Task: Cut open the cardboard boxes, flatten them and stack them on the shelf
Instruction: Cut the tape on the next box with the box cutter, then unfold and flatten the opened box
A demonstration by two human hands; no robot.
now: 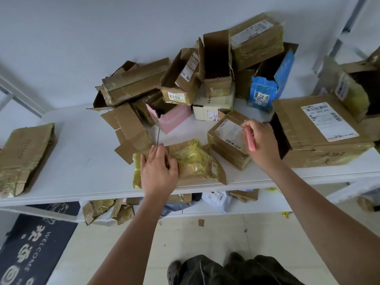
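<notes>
Both hands work at the near edge of the white table [86, 161]. Left hand [158, 171] presses down on a flattened box [193, 163] wrapped in yellowish tape, fingers curled over its creased middle. Right hand [261, 140] grips a pink cutter [251, 140], fingers closed around it, above a small taped box [228, 140] bearing a barcode label, just right of the flattened box. Bare table surface lies left of the flattened box, as far as a flat stack [22, 159] at the left edge. Behind the flattened box stands a pile of opened boxes: one label [174, 97] reads "8813", a blue box [267, 83] reads "2762". A large labelled box [320, 130] sits right of it. A floor mat [35, 254] reads "WELCOME".
</notes>
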